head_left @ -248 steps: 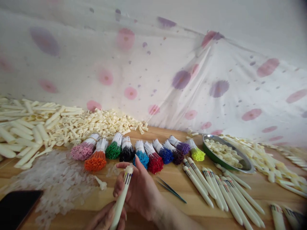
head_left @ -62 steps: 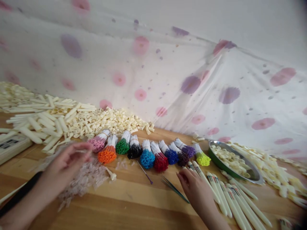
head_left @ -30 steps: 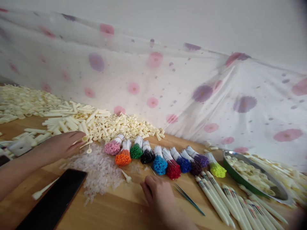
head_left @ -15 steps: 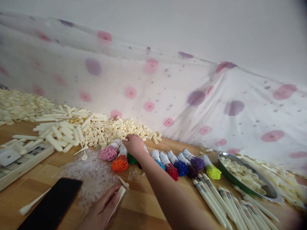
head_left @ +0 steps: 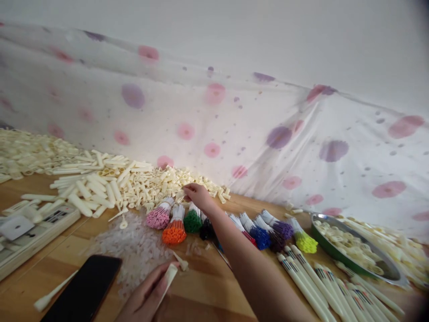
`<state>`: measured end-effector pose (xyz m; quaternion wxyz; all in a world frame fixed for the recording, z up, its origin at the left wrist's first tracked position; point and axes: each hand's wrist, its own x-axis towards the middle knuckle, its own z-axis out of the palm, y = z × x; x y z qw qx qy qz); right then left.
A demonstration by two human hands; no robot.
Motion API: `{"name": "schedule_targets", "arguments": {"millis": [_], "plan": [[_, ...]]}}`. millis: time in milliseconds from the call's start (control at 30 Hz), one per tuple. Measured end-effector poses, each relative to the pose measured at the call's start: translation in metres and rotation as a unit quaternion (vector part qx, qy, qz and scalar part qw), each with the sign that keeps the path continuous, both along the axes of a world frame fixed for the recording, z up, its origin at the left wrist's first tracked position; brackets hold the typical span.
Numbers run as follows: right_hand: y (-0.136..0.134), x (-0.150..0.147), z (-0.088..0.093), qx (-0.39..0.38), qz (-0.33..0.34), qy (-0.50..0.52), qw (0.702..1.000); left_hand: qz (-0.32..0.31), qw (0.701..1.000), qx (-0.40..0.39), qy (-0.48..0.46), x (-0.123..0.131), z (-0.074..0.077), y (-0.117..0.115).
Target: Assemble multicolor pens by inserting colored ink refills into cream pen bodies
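Note:
My right hand reaches far forward over the row of coloured refill bundles, its fingertips pinched at the edge of the heap of small cream plastic parts; what they pinch is too small to name. My left hand stays low near the table's front edge, closed around a cream pen barrel that points up and to the right. The pink, orange and green bundles lie just under my right wrist. My forearm hides the black, blue and red bundles in part.
A black phone lies front left beside a patch of clear small parts. Long cream barrels are heaped at the left. Assembled pens lie in a row at the right, near a green metal dish. A spotted cloth backs the table.
My right hand has gone a little further forward, from over the bundles to the heap of small cream parts. My left hand keeps hold of the cream barrel.

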<state>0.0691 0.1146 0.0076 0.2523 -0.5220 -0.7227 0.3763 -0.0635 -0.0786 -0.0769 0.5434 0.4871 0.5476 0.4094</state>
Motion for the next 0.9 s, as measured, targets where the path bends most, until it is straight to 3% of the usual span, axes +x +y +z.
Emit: {"name": "schedule_targets", "arguments": {"millis": [133, 233, 333, 467, 600, 900], "plan": [[-0.072, 0.055, -0.012, -0.040, 0.101, 0.126, 0.986, -0.023, 1.000, 0.019, 0.005, 0.004, 0.001, -0.003], [-0.124, 0.083, -0.031, -0.056, 0.108, 0.188, 0.975, -0.052, 0.988, 0.097, 0.104, 0.010, 0.001, -0.007], [-0.157, 0.096, -0.046, -0.024, 0.093, 0.222, 0.970, -0.080, 0.965, 0.166, 0.189, 0.015, 0.001, -0.010], [-0.171, 0.098, -0.052, 0.048, 0.105, 0.176, 0.978, -0.114, 0.937, 0.215, 0.253, 0.016, 0.001, -0.012], [-0.172, 0.095, -0.049, 0.106, 0.139, 0.112, 0.978, -0.102, 0.919, 0.252, 0.287, 0.014, -0.002, -0.013], [-0.171, 0.096, -0.053, 0.134, 0.156, 0.019, 0.978, -0.129, 0.904, 0.265, 0.310, 0.014, -0.001, -0.013]]}}
